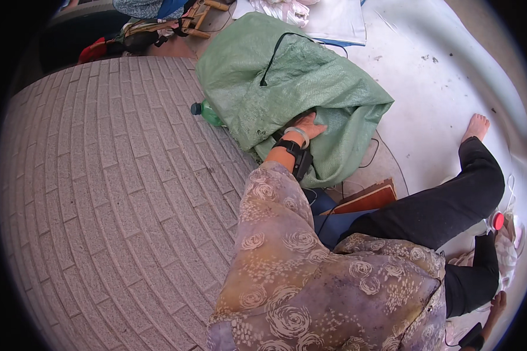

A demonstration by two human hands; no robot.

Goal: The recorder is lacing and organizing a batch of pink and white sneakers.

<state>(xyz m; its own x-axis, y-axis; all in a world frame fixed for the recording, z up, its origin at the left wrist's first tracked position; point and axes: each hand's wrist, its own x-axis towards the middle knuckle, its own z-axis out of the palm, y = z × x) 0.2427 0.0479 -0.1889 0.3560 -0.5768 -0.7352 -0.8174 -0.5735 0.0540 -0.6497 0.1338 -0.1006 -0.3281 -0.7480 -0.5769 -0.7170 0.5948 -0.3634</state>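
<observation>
The left hand (pixel 309 126) lies flat, fingers spread, on a large green woven plastic sack (pixel 293 82) that rests on the pale floor (pixel 439 76) beside a grey brick wall (pixel 111 175). A green plastic bottle (pixel 206 112) pokes from under the sack. The right hand (pixel 498 304) shows only partly at the lower edge; I cannot tell its grip.

We see the sack (pixel 298 82) on the floor (pixel 439 99); a bottle (pixel 206 112) pokes out at its left, our left hand (pixel 308 127) rests on its near side, papers (pixel 334 20) lie behind it.
</observation>
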